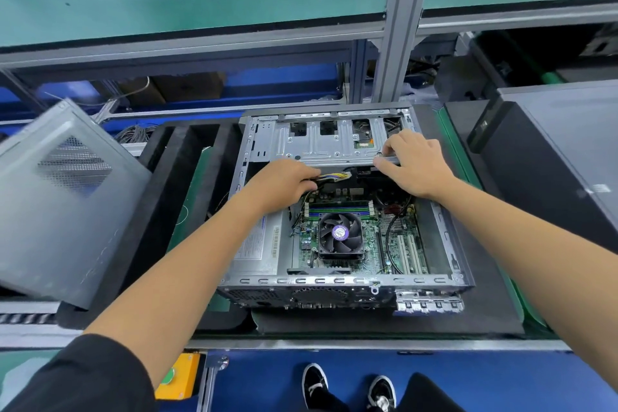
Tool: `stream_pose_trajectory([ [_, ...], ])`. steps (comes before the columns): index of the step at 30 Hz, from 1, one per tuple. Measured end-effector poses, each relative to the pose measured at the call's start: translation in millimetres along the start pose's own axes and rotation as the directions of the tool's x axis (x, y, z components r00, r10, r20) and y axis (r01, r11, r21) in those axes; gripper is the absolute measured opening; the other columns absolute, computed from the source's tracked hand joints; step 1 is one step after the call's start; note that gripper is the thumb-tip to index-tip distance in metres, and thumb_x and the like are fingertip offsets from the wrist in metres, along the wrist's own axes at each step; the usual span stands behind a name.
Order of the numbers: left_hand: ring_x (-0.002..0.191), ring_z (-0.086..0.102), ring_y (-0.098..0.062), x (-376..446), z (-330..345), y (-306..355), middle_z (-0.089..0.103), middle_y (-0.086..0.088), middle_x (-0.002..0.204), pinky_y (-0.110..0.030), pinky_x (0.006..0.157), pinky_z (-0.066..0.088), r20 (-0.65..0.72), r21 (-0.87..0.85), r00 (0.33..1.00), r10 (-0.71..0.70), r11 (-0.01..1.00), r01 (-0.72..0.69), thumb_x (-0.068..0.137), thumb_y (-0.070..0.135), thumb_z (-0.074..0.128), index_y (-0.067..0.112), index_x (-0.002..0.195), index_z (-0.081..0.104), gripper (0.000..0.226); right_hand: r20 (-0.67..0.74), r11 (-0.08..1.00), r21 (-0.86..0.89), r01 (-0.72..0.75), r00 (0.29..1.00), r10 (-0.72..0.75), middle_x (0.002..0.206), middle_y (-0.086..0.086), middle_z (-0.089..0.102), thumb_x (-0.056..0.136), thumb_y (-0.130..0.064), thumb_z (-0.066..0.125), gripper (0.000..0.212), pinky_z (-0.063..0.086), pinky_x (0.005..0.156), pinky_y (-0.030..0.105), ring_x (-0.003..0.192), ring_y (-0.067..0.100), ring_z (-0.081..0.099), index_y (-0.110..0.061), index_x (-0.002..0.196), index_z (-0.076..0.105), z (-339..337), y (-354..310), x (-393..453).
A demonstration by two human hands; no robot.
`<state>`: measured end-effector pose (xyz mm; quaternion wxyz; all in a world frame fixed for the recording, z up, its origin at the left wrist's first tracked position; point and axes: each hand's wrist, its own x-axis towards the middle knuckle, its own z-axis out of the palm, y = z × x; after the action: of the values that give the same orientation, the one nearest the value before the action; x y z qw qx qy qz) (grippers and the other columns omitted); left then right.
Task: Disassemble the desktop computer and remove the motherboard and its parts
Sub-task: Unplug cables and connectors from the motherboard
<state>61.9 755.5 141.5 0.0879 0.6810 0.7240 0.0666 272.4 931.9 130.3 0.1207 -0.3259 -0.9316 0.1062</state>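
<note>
An open desktop computer case (444, 244) lies flat on a black foam pad. Inside sits the green motherboard (371, 244) with a black CPU cooler fan (340, 235) and memory slots above it. A silver power supply (257, 244) fills the lower left of the case. The silver drive cage (317, 140) spans the far end. My left hand (284, 184) is closed on a bundle of yellow and white power cables (334, 174) just below the cage. My right hand (413, 162) grips the cage's near right edge, fingers curled over it.
The removed grey side panel (60, 197) leans at the left. A second dark computer case (551, 157) stands at the right. Black foam (187, 157) surrounds the case, with green mat beneath. A shelf upright (398, 27) rises behind. A yellow button box (179, 378) sits below the bench edge.
</note>
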Motion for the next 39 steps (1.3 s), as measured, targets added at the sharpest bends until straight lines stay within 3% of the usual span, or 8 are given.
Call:
stream_pose_trajectory([
  [3,0.106,0.060,-0.023,2.6,4.7,3.4,0.068,0.000,0.115,-0.040,0.086,0.049,-0.004,0.084,1.000,0.002,0.996,-0.002,0.099,0.023,0.049,0.016,0.127,0.060,0.031,-0.005,1.000,0.011,-0.002,1.000,0.002,0.098,-0.006,0.043,0.094,-0.047,0.050,0.030,0.028,0.089,0.039,0.103,0.023,0.047,-0.018,0.098,0.057,0.0,-0.1,-0.8],
  [7,0.095,0.062,-0.022,6.3,7.0,4.5,0.069,0.001,0.102,-0.039,0.077,0.051,0.022,0.141,1.000,0.004,0.990,-0.008,0.097,0.022,0.046,0.015,0.110,0.066,0.025,-0.011,1.000,0.012,0.003,1.000,-0.003,0.099,-0.005,0.043,0.094,-0.048,0.050,0.030,0.028,0.089,0.038,0.103,0.023,0.047,-0.018,0.099,0.057,0.3,-0.1,-0.9],
  [15,0.098,0.061,-0.016,14.4,21.2,16.2,0.068,0.006,0.107,-0.037,0.082,0.050,0.165,-0.008,0.985,0.044,0.999,-0.043,0.094,0.035,0.055,0.021,0.107,0.068,0.023,-0.019,0.999,0.032,0.017,1.000,-0.017,0.098,-0.006,0.043,0.092,-0.049,0.051,0.030,0.025,0.085,0.035,0.103,0.022,0.047,-0.020,0.099,0.057,1.4,2.5,-1.2],
  [20,0.115,0.054,-0.015,20.8,26.5,16.4,0.057,0.007,0.129,-0.035,0.091,0.046,0.324,-0.037,0.942,0.084,0.996,-0.076,0.078,0.070,0.057,0.025,0.132,0.051,0.071,-0.028,0.999,0.044,0.015,1.000,-0.014,0.100,-0.005,0.046,0.092,-0.047,0.053,0.030,0.026,0.087,0.036,0.104,0.022,0.048,-0.019,0.100,0.058,1.5,3.6,-1.1],
  [23,0.126,0.047,-0.016,19.3,28.1,17.0,0.047,0.006,0.142,-0.038,0.099,0.043,0.376,-0.011,0.917,0.135,0.990,-0.141,0.069,0.080,0.058,0.023,0.144,0.035,0.097,-0.031,0.998,0.052,0.020,0.999,-0.018,0.103,-0.003,0.050,0.092,-0.047,0.054,0.029,0.028,0.089,0.037,0.104,0.022,0.048,-0.019,0.100,0.058,2.9,3.6,-1.3],
  [30,0.131,0.036,-0.021,19.1,37.8,27.0,0.035,-0.001,0.149,-0.039,0.105,0.036,0.388,0.166,0.891,0.237,0.933,-0.320,0.057,0.093,0.047,0.017,0.150,0.019,0.123,-0.033,0.999,0.045,0.015,0.999,-0.014,0.106,-0.002,0.052,0.091,-0.049,0.052,0.031,0.026,0.088,0.036,0.105,0.021,0.048,-0.020,0.101,0.058,3.1,5.4,-1.4],
  [34,0.132,0.033,-0.022,23.7,48.8,38.8,0.030,-0.001,0.151,-0.039,0.104,0.035,0.401,0.155,0.877,0.266,0.924,-0.351,0.058,0.089,0.052,0.017,0.151,0.016,0.123,-0.022,0.999,0.045,0.013,1.000,-0.012,0.107,-0.003,0.052,0.091,-0.049,0.052,0.031,0.028,0.091,0.038,0.106,0.021,0.048,-0.021,0.101,0.058,3.7,4.7,-0.3],
  [39,0.121,0.045,-0.023,23.4,56.6,46.4,0.046,-0.002,0.134,-0.038,0.098,0.040,0.411,0.073,0.873,0.264,0.945,-0.320,0.067,0.066,0.068,0.016,0.148,0.023,0.105,-0.033,0.998,0.054,0.025,0.999,-0.023,0.102,-0.007,0.046,0.091,-0.049,0.053,0.029,0.025,0.087,0.035,0.104,0.020,0.048,-0.021,0.100,0.057,4.3,5.8,-1.2],
])
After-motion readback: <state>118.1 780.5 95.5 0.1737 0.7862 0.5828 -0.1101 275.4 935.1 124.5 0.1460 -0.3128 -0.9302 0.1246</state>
